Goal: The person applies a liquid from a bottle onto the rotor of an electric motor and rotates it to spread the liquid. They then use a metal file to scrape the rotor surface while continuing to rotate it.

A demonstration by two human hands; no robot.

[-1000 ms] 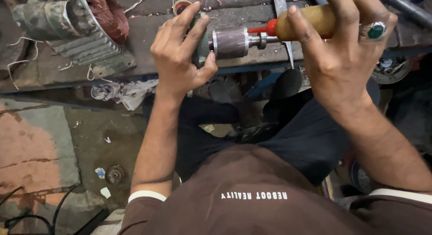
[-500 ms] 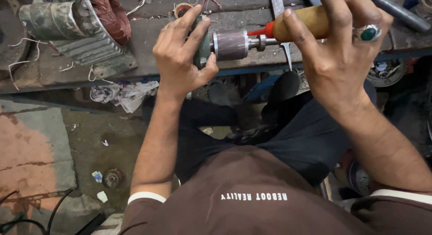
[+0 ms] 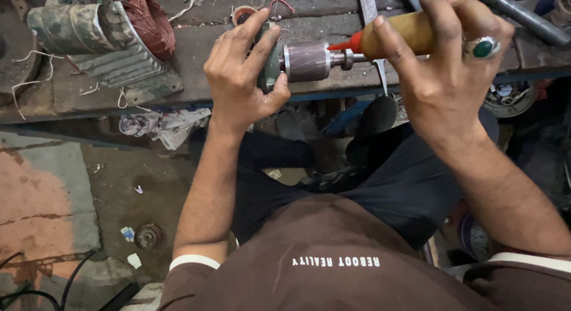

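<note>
At the far left of the workbench point(image 3: 178, 55), a dirty finned motor housing point(image 3: 89, 40) with reddish copper windings point(image 3: 148, 19) is seen lying on its side, well apart from the hands. Loose wire offcuts are scattered about it.

Left hand point(image 3: 241, 79): closed around the greenish end piece of a small motor rotor point(image 3: 306, 61); thumb below, fingers curled over the top. The rotor is held level just above the bench edge, its shaft pointed to the right.

Right hand point(image 3: 443, 79): wrapped around a tan squeeze bottle point(image 3: 401, 32) with a red nozzle point(image 3: 345, 45); a green-stoned ring point(image 3: 483, 47) is worn. The nozzle tip is set at the shaft, just beside the dark cylindrical core; whether it touches cannot be told. A flat metal strip point(image 3: 370, 19) lies behind.

Step judged in hand: fluid being applied to the shaft at its bearing seat. No drop is visible. Next move, as judged: a gentle squeeze is called for, with the rotor kept steady or turned slowly by the left hand so the fluid is spread evenly.
</note>
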